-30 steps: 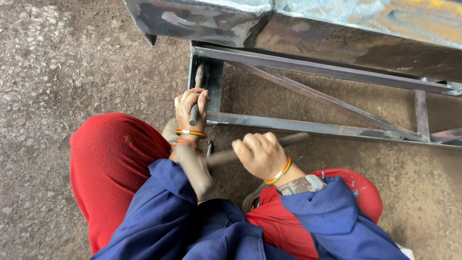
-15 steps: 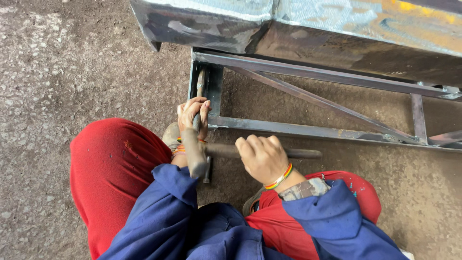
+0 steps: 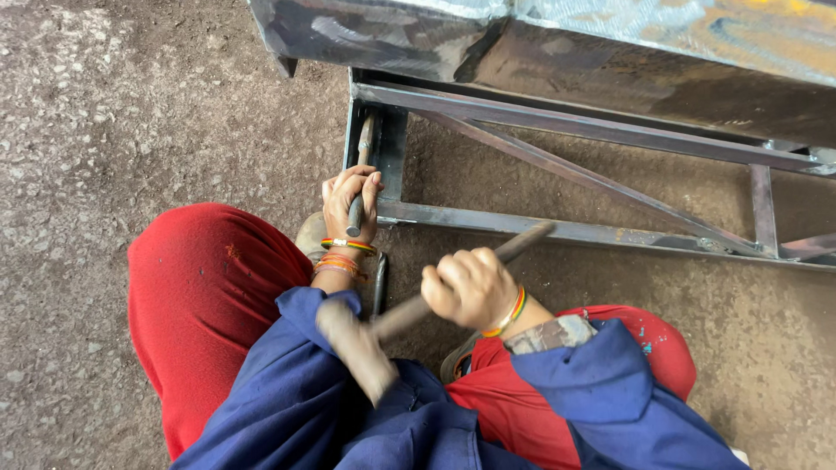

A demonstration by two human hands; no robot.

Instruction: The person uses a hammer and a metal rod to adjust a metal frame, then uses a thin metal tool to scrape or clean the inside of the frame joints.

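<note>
My left hand (image 3: 350, 202) is closed around a thin metal chisel (image 3: 362, 155), whose tip rests against the corner upright of a grey steel frame (image 3: 566, 231) on the ground. My right hand (image 3: 468, 287) grips the wooden handle of a hammer (image 3: 383, 326). The hammer's head (image 3: 355, 348) is blurred and sits low, close to my blue sleeve, behind the left wrist. Coloured bangles circle both wrists. I am crouching, with red trousers over both knees.
A large dark sheet-metal body (image 3: 557, 52) rests on top of the frame, across the top of the view. The frame has a diagonal brace (image 3: 592, 178) and a crossbar. Rough concrete ground (image 3: 131, 130) lies to the left and under the frame.
The hammer has swung back from near the chisel towards my body, its head now low by my left sleeve. My left hand and the chisel have stayed at the frame's corner.
</note>
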